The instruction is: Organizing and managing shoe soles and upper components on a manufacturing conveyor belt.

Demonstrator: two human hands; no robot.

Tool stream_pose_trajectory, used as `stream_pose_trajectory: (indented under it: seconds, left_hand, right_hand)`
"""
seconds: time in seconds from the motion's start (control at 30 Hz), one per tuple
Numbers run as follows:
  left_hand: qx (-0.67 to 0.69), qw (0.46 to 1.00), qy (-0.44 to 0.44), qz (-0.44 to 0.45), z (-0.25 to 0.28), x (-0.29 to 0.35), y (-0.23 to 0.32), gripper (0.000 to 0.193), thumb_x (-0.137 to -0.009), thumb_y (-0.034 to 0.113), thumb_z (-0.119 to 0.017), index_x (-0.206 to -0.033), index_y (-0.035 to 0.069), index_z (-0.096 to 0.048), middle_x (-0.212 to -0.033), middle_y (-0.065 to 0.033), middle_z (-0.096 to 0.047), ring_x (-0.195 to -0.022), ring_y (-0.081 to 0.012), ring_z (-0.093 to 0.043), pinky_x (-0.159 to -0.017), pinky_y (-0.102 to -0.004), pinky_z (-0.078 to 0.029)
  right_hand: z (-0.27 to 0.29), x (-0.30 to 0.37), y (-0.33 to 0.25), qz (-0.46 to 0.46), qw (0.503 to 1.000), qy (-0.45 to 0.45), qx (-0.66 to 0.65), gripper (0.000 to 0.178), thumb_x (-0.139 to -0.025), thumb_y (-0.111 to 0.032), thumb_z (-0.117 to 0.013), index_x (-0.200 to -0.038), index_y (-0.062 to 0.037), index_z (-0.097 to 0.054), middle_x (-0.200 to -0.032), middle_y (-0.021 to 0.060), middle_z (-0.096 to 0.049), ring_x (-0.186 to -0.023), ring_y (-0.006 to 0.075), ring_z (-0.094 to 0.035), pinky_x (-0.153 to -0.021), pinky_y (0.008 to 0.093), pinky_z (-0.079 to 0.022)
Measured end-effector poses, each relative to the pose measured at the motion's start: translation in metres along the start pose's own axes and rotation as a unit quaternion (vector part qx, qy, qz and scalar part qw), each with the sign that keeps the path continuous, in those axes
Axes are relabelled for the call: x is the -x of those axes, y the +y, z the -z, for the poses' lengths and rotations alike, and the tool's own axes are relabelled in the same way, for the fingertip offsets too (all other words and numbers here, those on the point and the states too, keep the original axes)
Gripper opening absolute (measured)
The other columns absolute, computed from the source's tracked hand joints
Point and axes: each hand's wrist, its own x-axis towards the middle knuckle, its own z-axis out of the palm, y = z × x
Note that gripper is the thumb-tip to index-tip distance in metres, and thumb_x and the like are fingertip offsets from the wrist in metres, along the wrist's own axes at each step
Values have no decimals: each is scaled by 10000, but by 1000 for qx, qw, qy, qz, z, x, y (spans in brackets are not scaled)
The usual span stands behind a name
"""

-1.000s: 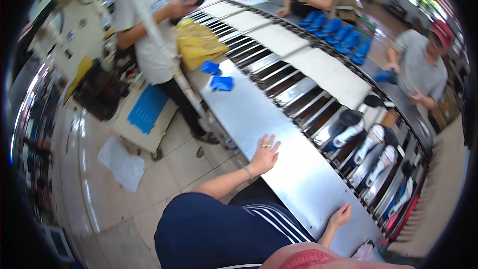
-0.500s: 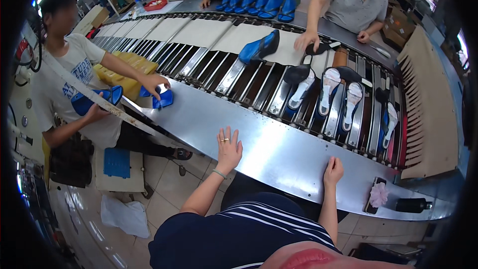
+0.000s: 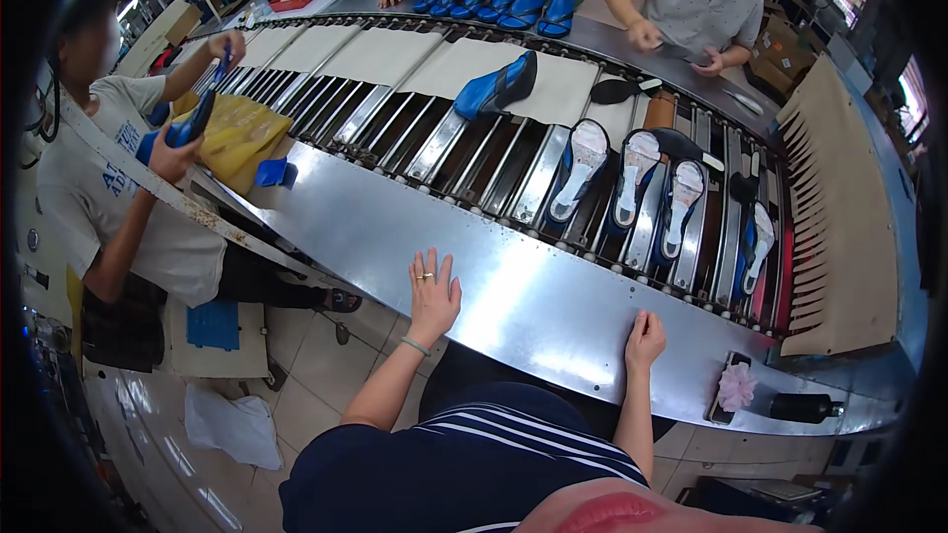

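Observation:
My left hand (image 3: 432, 298) lies palm down on the metal ledge (image 3: 513, 286), fingers spread, with a ring and a wristband. My right hand (image 3: 645, 341) rests at the ledge's front edge, its fingers curled in and nothing showing in them. Beyond the ledge, on the conveyor's rollers, a sandal with a pale underside (image 3: 580, 170) lies nearest to both hands. Several more like it stand to its right, among them one sandal (image 3: 683, 199) and a blue-edged one (image 3: 755, 249). Farther left, a blue sandal on its last (image 3: 496, 87) lies on a white sheet. Neither hand touches these.
A phone with a pink scrunchie (image 3: 735, 387) and a black bottle (image 3: 805, 408) lie on the ledge at right. At left, a co-worker (image 3: 148, 168) handles blue sandals beside a yellow bag (image 3: 242, 143). Across the conveyor another person (image 3: 691, 0) sits near a black sole (image 3: 624, 91).
The left co-worker has raised a blue sandal and strap. The person opposite has drawn a hand back from the conveyor. The black sole over the nearest sandal is gone. My hands stay put.

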Motion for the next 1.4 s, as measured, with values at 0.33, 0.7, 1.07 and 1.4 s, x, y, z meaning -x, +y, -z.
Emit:
stream_pose_trajectory:
  seconds: [0.33,0.7,1.07,1.4]
  left_hand:
    - [-2,1000,0,3,-1,2,1,485,-960,230,-560,-1391,14,-514,-1501,-298,-362,-1406,-534,-281,-1160,-619,-237]
    - [-3,1000,1,3,-2,7,1,491,-985,244,-533,-1420,22,-490,-1533,-303,-326,-1446,-525,-228,-1179,-623,-205]
    - [12,1000,2,10,2,8,4,489,-983,246,-530,-1415,21,-498,-1525,-295,-342,-1445,-521,-229,-1181,-622,-203]
    - [22,1000,8,12,1,9,4,483,-984,247,-531,-1416,34,-504,-1531,-288,-344,-1449,-515,-229,-1183,-615,-206]
  right_hand:
    - [-5,2,11,3,1000,-8,13,377,-1016,-238,-549,-715,-23,-476,-666,146,-484,-594,298,-475,-570,418,-381]
    - [-3,0,12,17,999,-17,31,407,-1021,-244,-546,-697,-21,-443,-638,126,-465,-560,287,-434,-544,427,-353]
    - [-2,1,16,22,999,-10,35,411,-1022,-240,-547,-693,-23,-432,-630,118,-451,-552,278,-425,-537,424,-342]
    - [-1,1,18,34,998,-4,43,409,-1021,-242,-549,-694,-25,-432,-633,117,-451,-555,280,-434,-537,424,-345]
